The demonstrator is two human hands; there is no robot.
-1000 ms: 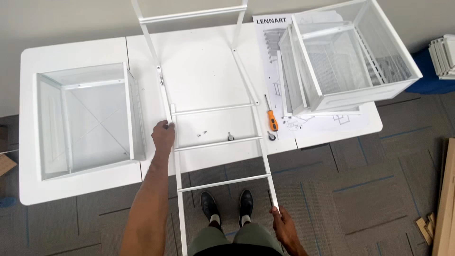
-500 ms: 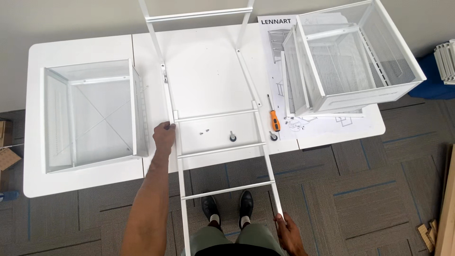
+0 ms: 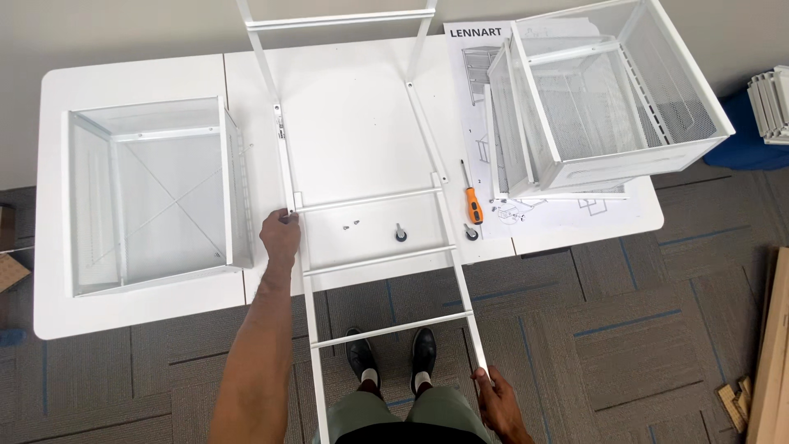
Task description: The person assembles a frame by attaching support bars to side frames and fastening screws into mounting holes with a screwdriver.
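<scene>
A white ladder-like metal frame [image 3: 374, 261] lies across the white table [image 3: 148, 74] and sticks out over its near edge toward me. My left hand [image 3: 281, 234] grips the frame's left rail near the upper crossbar. My right hand [image 3: 497, 403] holds the lower end of the right rail, off the table above the floor. Two small black casters [image 3: 401, 234] and a few loose screws [image 3: 352, 223] lie on the table between the rails.
A white mesh drawer basket [image 3: 148, 193] sits on the table's left. Two more stacked mesh baskets [image 3: 604, 94] stand at the right on an instruction sheet [image 3: 472, 74]. An orange-handled screwdriver [image 3: 472, 204] lies beside them. Wooden boards [image 3: 772, 353] lean at the far right.
The frame has slid toward me, further off the table's edge, with both hands still holding its rails.
</scene>
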